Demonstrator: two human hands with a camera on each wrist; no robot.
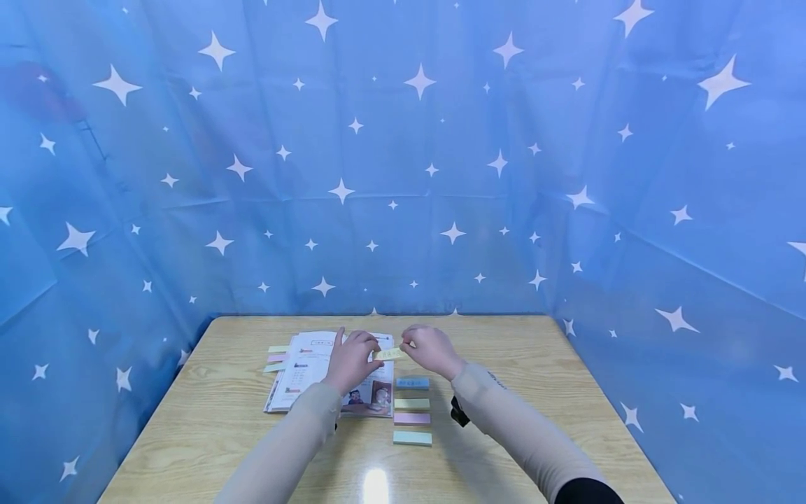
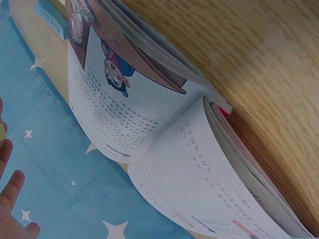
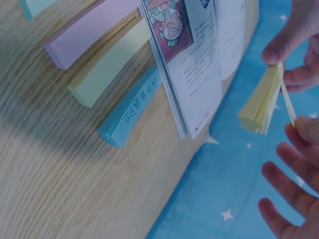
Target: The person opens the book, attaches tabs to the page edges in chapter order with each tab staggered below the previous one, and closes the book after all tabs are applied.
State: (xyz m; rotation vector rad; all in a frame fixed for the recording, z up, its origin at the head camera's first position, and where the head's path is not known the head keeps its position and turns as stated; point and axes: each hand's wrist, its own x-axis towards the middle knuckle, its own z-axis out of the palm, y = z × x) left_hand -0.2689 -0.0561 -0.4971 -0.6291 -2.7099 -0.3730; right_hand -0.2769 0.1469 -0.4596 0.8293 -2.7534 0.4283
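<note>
Above the open book [image 1: 315, 360], my left hand [image 1: 354, 362] pinches a yellow sticky note pad [image 1: 389, 354] by one end. My right hand [image 1: 433, 351] pinches the edge of a thin yellow strip at the pad's right. Seen from the right wrist, the left thumb and fingers grip the end of the yellow pad [image 3: 260, 102]. There, one strip [image 3: 288, 99] stands away from the pad, pinched by the right hand [image 3: 294, 184], whose other fingers are spread. At the left edge of the left wrist view, only part of the left hand [image 2: 12, 204] shows.
Right of the book lie a blue sticky note pad [image 1: 412, 383] with handwriting, a yellow one [image 1: 412, 404], a pink one [image 1: 412, 418] and a green one [image 1: 412, 438]. Coloured tabs [image 1: 277, 358] stick out from the book's left edge. A blue star-patterned curtain [image 1: 403, 161] surrounds the wooden table [image 1: 522, 392].
</note>
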